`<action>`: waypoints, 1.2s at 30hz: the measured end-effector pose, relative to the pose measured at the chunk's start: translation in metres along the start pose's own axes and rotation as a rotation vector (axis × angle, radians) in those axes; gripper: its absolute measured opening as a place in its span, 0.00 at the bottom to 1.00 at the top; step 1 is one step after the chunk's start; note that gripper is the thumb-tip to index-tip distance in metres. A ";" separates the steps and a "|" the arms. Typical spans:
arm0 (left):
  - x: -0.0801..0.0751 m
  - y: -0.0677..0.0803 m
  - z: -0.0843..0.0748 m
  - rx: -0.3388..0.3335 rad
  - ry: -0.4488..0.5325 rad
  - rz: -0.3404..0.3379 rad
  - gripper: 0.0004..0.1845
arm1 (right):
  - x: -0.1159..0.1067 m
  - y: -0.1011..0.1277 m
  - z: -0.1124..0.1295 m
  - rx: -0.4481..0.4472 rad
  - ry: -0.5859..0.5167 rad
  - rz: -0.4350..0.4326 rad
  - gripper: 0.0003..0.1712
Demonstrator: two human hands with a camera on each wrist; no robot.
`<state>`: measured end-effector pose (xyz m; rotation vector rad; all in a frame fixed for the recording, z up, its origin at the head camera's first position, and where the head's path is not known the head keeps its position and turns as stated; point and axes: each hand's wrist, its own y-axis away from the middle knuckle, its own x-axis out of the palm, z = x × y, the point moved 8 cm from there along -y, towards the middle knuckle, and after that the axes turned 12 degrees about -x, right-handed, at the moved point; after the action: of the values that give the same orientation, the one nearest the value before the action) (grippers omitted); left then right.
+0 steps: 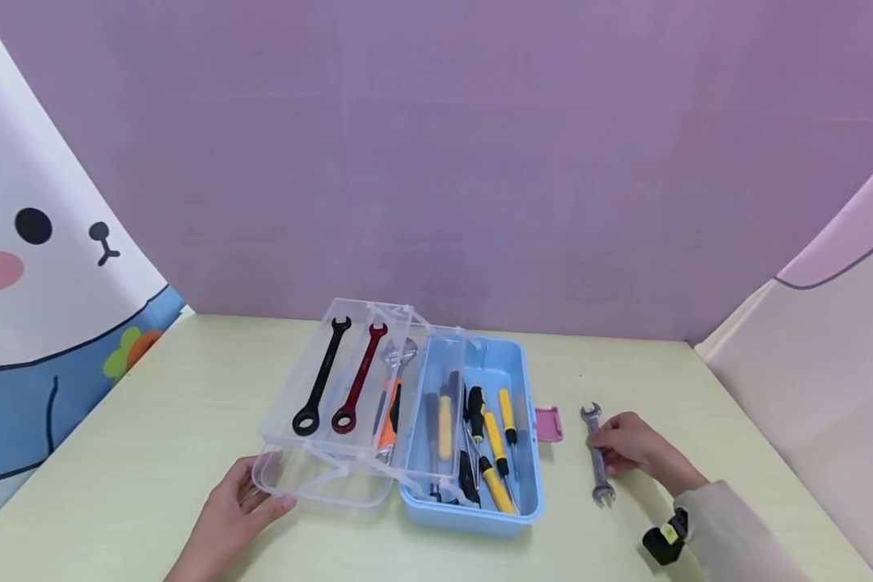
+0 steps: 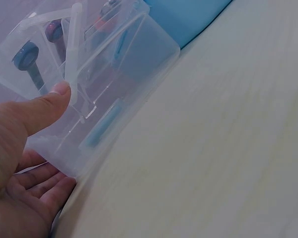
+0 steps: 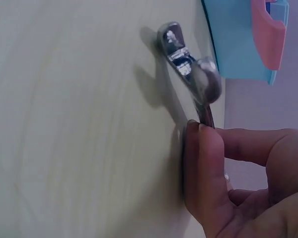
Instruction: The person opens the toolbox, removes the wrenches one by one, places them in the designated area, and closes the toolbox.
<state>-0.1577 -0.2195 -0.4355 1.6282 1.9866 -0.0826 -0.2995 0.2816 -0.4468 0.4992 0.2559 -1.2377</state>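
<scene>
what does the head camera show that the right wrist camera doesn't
Only the head view shows the left hand touching the clear tray, the black wrench and red wrench lying in the tray, and the screwdrivers inside the blue toolbox.

Only the right wrist view shows, close up, the fingertips pinching the wrench's shaft against the table.

Both show the right hand on the silver wrench, the toolbox's pink latch and the pale green table.

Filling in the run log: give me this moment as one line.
left hand: touches clear tray | right hand: pinches silver wrench on table | blue toolbox: open
</scene>
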 end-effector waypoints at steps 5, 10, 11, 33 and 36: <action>0.000 0.001 -0.001 0.014 0.001 0.000 0.34 | -0.001 0.001 0.002 -0.002 0.034 -0.007 0.07; -0.001 0.001 0.000 0.008 -0.003 -0.004 0.35 | -0.002 0.001 0.004 -0.002 0.064 -0.005 0.08; 0.000 0.002 0.000 0.007 -0.004 -0.003 0.35 | -0.003 0.001 0.004 0.002 0.071 -0.007 0.08; -0.001 0.002 -0.002 0.057 0.018 -0.032 0.32 | -0.007 -0.001 0.003 0.034 0.144 0.041 0.09; 0.000 0.001 -0.002 0.048 0.027 -0.017 0.33 | -0.009 -0.001 0.005 0.034 0.146 0.042 0.09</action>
<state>-0.1573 -0.2186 -0.4334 1.6504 2.0335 -0.1167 -0.3034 0.2866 -0.4386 0.6228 0.3463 -1.1674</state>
